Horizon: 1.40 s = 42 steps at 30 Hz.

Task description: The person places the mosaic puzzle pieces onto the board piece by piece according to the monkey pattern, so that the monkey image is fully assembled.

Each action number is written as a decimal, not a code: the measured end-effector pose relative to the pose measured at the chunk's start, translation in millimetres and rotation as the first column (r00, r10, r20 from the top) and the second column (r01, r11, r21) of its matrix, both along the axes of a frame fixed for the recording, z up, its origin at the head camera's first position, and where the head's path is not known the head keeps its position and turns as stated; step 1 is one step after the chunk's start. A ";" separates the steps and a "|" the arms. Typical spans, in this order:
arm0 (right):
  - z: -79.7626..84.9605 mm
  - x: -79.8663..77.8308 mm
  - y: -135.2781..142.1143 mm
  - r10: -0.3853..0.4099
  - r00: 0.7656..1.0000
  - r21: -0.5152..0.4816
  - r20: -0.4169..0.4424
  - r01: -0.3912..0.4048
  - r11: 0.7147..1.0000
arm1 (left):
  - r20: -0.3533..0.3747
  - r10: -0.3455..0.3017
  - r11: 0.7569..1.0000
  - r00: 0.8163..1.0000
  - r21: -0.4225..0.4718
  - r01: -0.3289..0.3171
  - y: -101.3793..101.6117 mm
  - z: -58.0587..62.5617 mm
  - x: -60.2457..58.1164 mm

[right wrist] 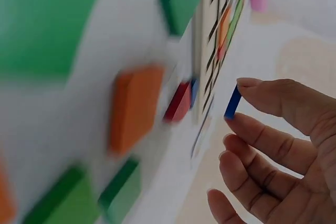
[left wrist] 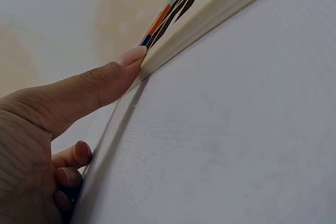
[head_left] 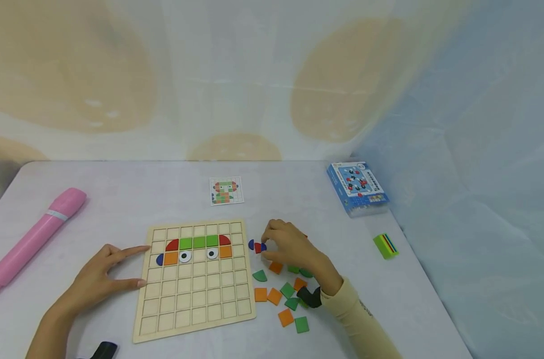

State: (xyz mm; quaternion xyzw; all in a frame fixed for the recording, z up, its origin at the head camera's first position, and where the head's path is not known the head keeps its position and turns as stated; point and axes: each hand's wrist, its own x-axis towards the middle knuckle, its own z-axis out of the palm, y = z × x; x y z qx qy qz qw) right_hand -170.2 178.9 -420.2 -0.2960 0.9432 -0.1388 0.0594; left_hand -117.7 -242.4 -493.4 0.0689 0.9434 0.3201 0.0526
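Observation:
A wooden grid board (head_left: 191, 302) bears red, green, orange and blue pieces and two eye pieces (head_left: 185, 256) in its upper rows. My left hand (head_left: 94, 276) touches the board's left edge with the spread thumb (left wrist: 113, 80) and index finger; the other fingers are partly curled. Right of the board, my right hand (head_left: 291, 245) pinches a small blue piece (right wrist: 232, 103) between thumb and index finger, raised off the table. Beside it on the table lie a red piece (head_left: 257, 248) and another blue piece (head_left: 251, 244).
Loose orange squares (head_left: 260, 294) and green pieces (head_left: 301, 325) lie right of the board. Behind it is a pattern card (head_left: 227, 191). A blue box (head_left: 358, 187) and a striped green block (head_left: 386, 246) sit at the right, a pink roll (head_left: 38, 229) at the left.

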 end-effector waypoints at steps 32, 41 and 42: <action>-11.8 -0.2 -64.5 0.025 0.998 0.146 -0.061 -0.015 0.989 | -0.040 0.002 1.000 0.999 0.006 -0.002 -0.9 0.7 2.5; -15.2 2.4 -64.3 0.068 0.995 0.151 -0.079 -0.055 0.987 | -0.047 0.004 1.000 0.999 0.009 -0.004 -0.4 -0.5 3.2; -14.9 2.4 -64.3 0.069 0.994 0.152 -0.082 -0.056 0.987 | -0.049 0.005 1.000 0.999 0.006 -0.004 -0.4 -0.7 3.0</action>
